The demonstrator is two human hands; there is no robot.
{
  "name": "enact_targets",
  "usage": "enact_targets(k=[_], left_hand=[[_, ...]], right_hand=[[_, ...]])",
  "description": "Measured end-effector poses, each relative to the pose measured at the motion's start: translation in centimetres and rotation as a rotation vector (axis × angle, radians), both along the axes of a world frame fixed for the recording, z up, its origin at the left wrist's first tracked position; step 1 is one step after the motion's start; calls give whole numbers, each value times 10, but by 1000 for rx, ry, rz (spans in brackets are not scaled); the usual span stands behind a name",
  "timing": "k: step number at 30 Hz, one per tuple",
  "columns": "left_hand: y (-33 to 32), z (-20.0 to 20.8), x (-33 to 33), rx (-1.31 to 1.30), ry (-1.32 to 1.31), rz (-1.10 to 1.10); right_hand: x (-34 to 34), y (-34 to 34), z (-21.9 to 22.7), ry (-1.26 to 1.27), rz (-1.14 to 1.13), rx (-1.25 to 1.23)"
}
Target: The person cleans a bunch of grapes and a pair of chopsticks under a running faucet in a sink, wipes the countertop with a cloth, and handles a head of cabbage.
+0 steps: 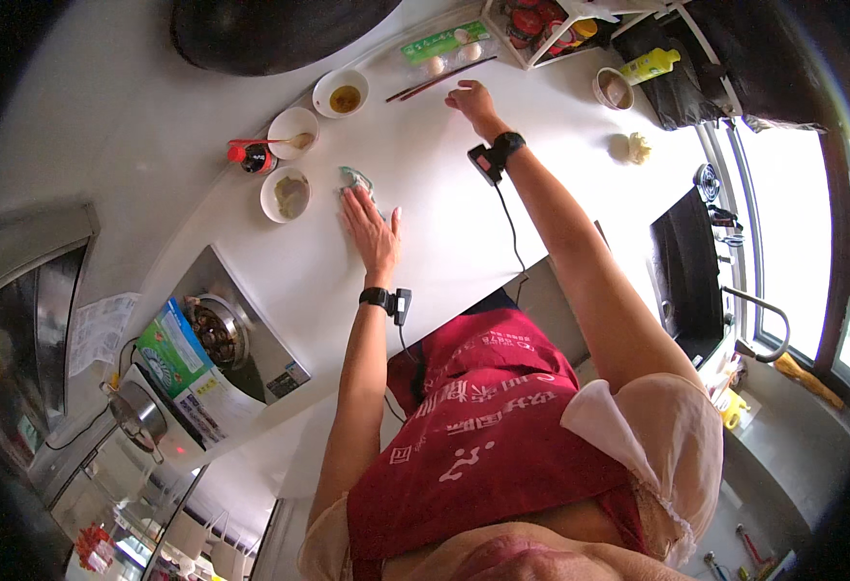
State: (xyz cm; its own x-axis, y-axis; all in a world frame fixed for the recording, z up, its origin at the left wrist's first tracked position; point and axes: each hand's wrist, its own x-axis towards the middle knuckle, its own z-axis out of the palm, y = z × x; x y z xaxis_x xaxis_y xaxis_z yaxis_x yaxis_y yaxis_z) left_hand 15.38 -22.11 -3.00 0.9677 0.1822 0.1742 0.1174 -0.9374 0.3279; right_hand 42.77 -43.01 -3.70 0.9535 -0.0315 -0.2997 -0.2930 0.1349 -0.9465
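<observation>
My left hand [372, 232] lies flat on the white table, fingers stretched out over a small crumpled white-and-green cloth [357, 179]. Most of that cloth is under the fingers. Farther away and to the right, my right hand [476, 105] is just above or on the tabletop with its fingers loosely bent, and nothing shows in it. A pair of dark chopsticks [441, 78] lies just beyond it. Left of my left hand stand three white bowls: one with sauce [344, 99], one with a red spoon [294, 134], one with pale contents [290, 197].
A red-capped dark bottle [252, 158] stands among the bowls. Eggs in a clear pack [452, 58], a white rack of jars [539, 39], a yellow-green bottle [651, 66], a small brown-filled bowl [613, 89] and a pale lump [638, 148] line the far side. The sink [686, 276] is right.
</observation>
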Motion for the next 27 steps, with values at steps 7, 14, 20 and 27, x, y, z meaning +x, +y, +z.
enact_targets(k=[7,14,20,27], left_hand=[[-21,12,48,-30,-26,-80],[3,6,54,4,-67,-8],[2,0,83,-14,-124,12],[3,-22,125,57,-166,76]], right_hand=[[71,-46,-20,-309,226,-396],[8,-2,30,-612,260,-1389],[-29,-25,33,-768,634,-1512],[-161,-90,84,-463,723,-1165]])
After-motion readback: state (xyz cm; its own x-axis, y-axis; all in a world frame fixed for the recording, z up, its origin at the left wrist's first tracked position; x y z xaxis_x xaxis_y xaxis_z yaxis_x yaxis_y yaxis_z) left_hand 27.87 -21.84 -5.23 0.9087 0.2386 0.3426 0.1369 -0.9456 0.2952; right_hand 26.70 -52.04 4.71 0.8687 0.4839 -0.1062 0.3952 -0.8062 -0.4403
